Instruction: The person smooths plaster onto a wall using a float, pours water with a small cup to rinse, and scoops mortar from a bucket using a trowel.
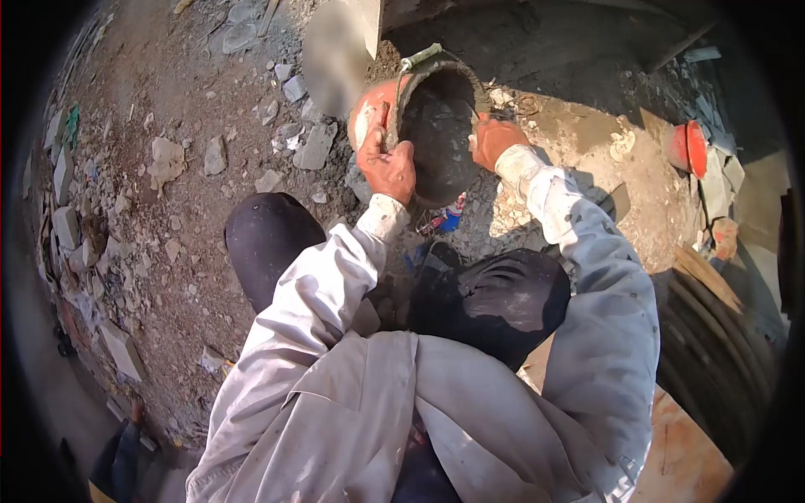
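A reddish-orange bucket is tilted with its mouth towards me. Grey mortar-like residue coats its rim and dark inside. A handle with a pale grip arches over the far side. My left hand clasps the bucket's left side, fingers along the outer wall and thumb near the rim. At the right edge of the mouth, my right hand is closed on the rim; whether it also holds a thin tool there is unclear. Below the bucket lies a blue, red and white wrapper.
Stones and rubble cover the ground to the left. A grey, blurred panel stands above the bucket. To the right are a red container, broken slabs and dark curved lengths. My bent knees flank the work.
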The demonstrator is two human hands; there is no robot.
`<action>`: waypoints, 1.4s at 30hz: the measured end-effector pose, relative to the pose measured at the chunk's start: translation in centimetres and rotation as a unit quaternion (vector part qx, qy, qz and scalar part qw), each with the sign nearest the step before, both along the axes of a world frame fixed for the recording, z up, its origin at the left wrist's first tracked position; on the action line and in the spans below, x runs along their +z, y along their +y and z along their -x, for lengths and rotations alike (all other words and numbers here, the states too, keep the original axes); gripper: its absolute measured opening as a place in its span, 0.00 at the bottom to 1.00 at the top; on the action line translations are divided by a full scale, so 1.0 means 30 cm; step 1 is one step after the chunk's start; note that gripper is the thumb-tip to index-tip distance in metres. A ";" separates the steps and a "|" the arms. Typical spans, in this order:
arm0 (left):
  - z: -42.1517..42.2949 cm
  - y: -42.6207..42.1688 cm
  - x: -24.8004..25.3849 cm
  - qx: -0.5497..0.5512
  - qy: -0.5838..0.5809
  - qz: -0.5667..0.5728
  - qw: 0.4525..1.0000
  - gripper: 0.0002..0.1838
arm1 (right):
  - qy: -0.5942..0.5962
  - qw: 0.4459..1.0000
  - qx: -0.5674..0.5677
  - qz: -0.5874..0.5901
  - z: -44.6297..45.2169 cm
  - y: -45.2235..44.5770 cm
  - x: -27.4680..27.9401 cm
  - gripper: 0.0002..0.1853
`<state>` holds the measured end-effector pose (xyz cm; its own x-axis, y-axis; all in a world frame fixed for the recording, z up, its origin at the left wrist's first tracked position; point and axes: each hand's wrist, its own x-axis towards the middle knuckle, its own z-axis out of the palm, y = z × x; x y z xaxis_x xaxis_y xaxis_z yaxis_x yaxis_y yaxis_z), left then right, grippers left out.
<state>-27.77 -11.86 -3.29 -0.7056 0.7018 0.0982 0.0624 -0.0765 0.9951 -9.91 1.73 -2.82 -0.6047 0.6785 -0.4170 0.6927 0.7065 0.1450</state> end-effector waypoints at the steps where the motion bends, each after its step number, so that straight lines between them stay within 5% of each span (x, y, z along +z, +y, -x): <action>1: 0.017 0.001 -0.021 0.013 -0.040 0.008 0.999 0.33 | -0.017 0.998 -0.037 0.047 0.013 -0.033 -0.008 0.19; 2: 0.028 -0.006 -0.039 0.024 -0.061 -0.004 0.998 0.33 | -0.032 0.992 -0.074 0.093 0.026 -0.060 -0.021 0.20; 5: 0.058 0.000 -0.029 0.035 -0.090 -0.089 0.991 0.32 | 0.071 0.977 0.045 0.198 -0.011 -0.130 -0.105 0.20; 7: 0.092 -0.005 -0.089 0.028 -0.056 -0.062 0.996 0.31 | 0.063 0.847 -0.316 0.422 0.089 -0.187 0.083 0.17; 9: 0.102 -0.028 -0.121 0.017 -0.066 -0.007 0.998 0.31 | 0.175 0.924 -0.100 0.325 0.070 -0.238 0.063 0.16; 11: 0.089 -0.051 -0.065 0.012 -0.127 0.035 0.991 0.30 | 0.241 0.936 0.178 0.183 0.012 -0.235 -0.049 0.15; 14: 0.087 -0.069 -0.025 0.015 -0.058 0.047 0.997 0.33 | 0.243 0.941 0.208 0.107 0.004 -0.214 0.004 0.18; 16: 0.096 -0.079 -0.037 0.014 -0.004 0.047 0.999 0.34 | 0.243 0.957 0.034 0.158 0.015 -0.162 -0.020 0.24; 17: 0.106 -0.083 -0.054 0.008 0.002 0.048 0.999 0.34 | 0.242 0.964 0.051 0.100 0.024 -0.134 -0.028 0.25; 19: 0.111 -0.079 -0.052 0.007 0.001 -0.020 1.000 0.34 | 0.189 0.979 0.028 0.065 0.083 -0.108 -0.044 0.24; 26: 0.161 -0.108 -0.114 -0.015 -0.100 0.044 0.994 0.30 | 0.056 0.989 0.070 0.121 0.187 -0.220 0.080 0.25; 32: 0.139 -0.081 -0.089 0.016 -0.080 -0.004 0.997 0.31 | 0.148 0.987 0.004 -0.060 0.189 -0.146 0.230 0.19; 35: 0.157 -0.098 -0.078 -0.021 -0.106 0.056 0.993 0.23 | 0.037 0.989 0.073 -0.122 0.131 -0.006 0.013 0.18; 38: 0.176 -0.094 -0.083 -0.010 -0.133 0.063 0.989 0.18 | -0.107 0.987 0.113 0.038 0.132 0.013 -0.078 0.28; 41: 0.212 -0.094 -0.109 -0.017 -0.126 0.047 0.991 0.18 | -0.045 0.988 0.133 0.070 0.028 -0.002 -0.221 0.27; 42: 0.223 -0.092 -0.119 -0.025 -0.114 0.043 0.992 0.18 | -0.033 0.991 0.038 0.127 0.074 -0.035 -0.147 0.27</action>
